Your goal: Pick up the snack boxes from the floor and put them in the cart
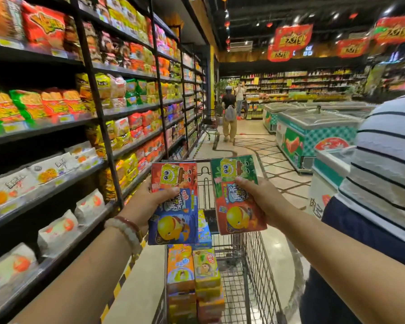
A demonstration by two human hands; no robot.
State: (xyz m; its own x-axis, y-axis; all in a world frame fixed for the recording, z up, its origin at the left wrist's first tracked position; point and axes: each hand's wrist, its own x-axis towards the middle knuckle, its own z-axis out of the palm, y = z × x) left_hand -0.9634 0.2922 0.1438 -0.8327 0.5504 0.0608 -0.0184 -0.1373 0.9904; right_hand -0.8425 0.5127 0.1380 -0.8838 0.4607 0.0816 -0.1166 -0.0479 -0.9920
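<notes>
My left hand [150,202] grips a snack box [173,220] with a red top and blue bottom, thumb across its front. My right hand [260,197] grips a second snack box [236,206] with a green top and red bottom. Both boxes are held upright, side by side, above the wire shopping cart [260,272]. Inside the cart, several snack boxes [193,274] in orange, yellow and green stand packed along its left side. The floor near my feet is out of view.
Tall shelves of snack bags [56,113] line the left of the aisle. A person in a striped shirt [384,183] stands close on the right. Chest freezers [313,132] sit beyond. Another cart [211,129] and two people [229,113] are farther down the aisle.
</notes>
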